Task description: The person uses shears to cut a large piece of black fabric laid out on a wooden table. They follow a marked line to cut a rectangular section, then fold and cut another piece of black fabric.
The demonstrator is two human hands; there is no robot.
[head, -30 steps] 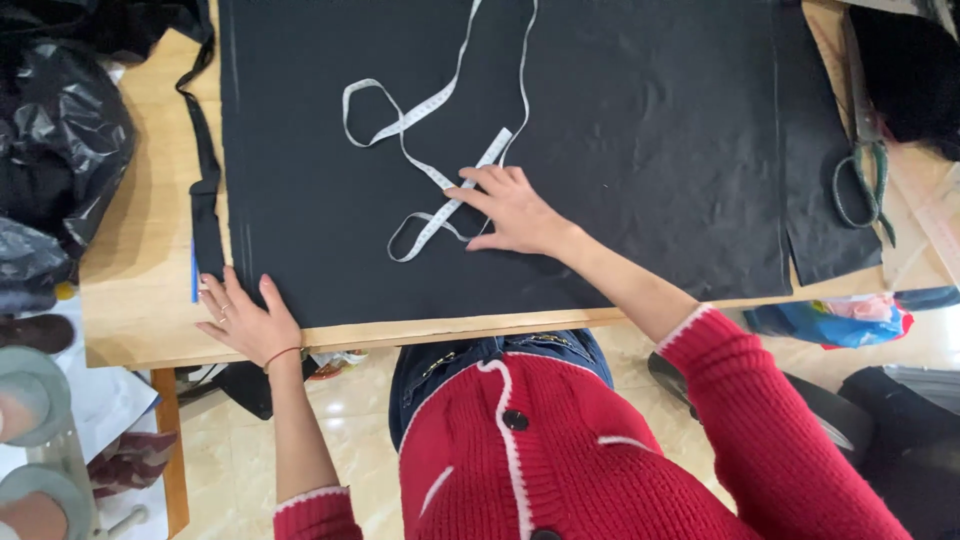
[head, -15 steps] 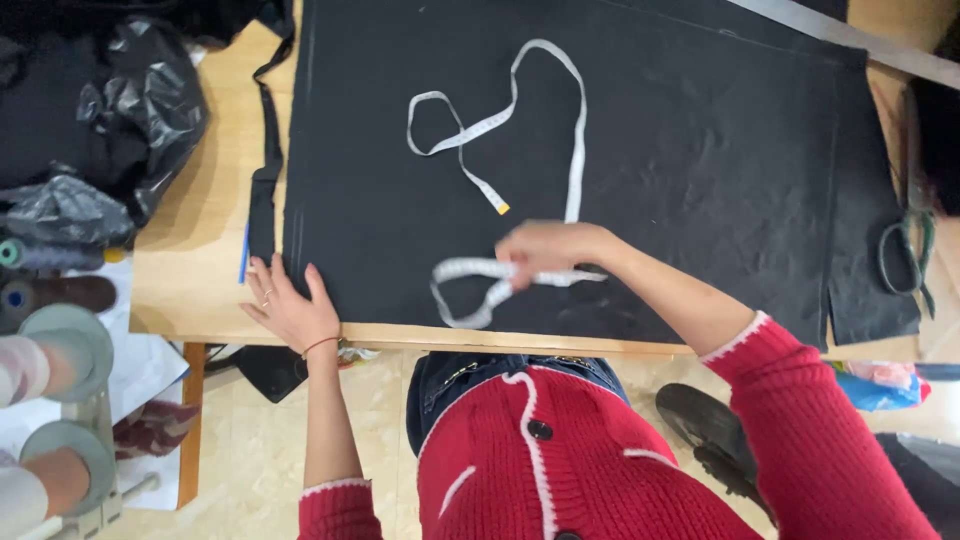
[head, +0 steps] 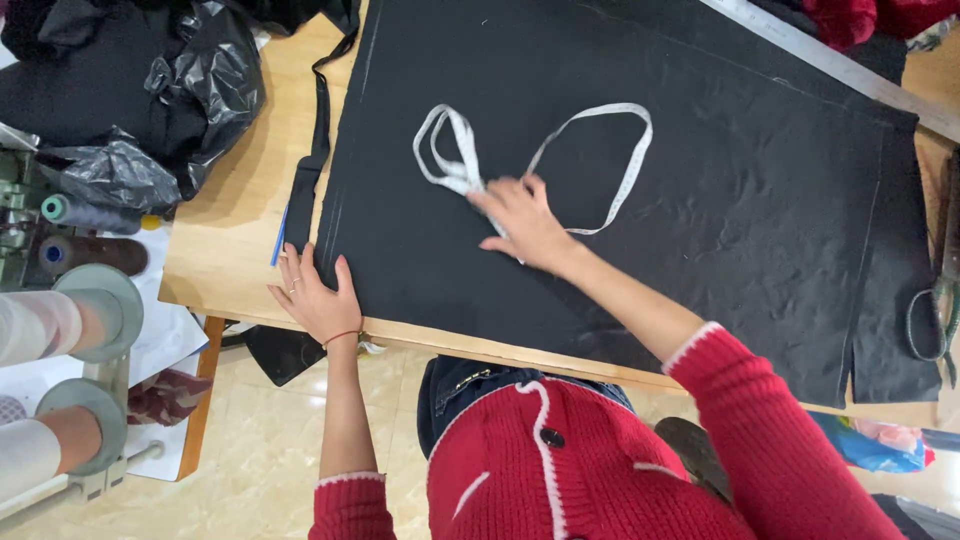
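Observation:
A large black fabric (head: 720, 200) lies spread over a wooden table (head: 240, 240). On it lies a white measuring tape (head: 612, 112) in loose loops. My right hand (head: 525, 225) is on the fabric's middle, gripping the tape where the loops meet; it is motion-blurred. My left hand (head: 318, 295) lies flat with fingers apart on the fabric's near left corner, at the table edge. It holds nothing. I wear a red cardigan with white trim.
A black strap (head: 312, 165) lies along the fabric's left edge, and black plastic bags (head: 200, 70) are heaped at the far left. Thread spools (head: 85, 215) and large cones (head: 60, 320) stand left of the table. Dark-handled scissors (head: 935, 320) lie at the right edge, and a long ruler (head: 830, 65) at top right.
My right hand has moved away from the near edge toward the fabric's middle, dragging the tape into bunched loops. My left hand stays on the fabric's corner.

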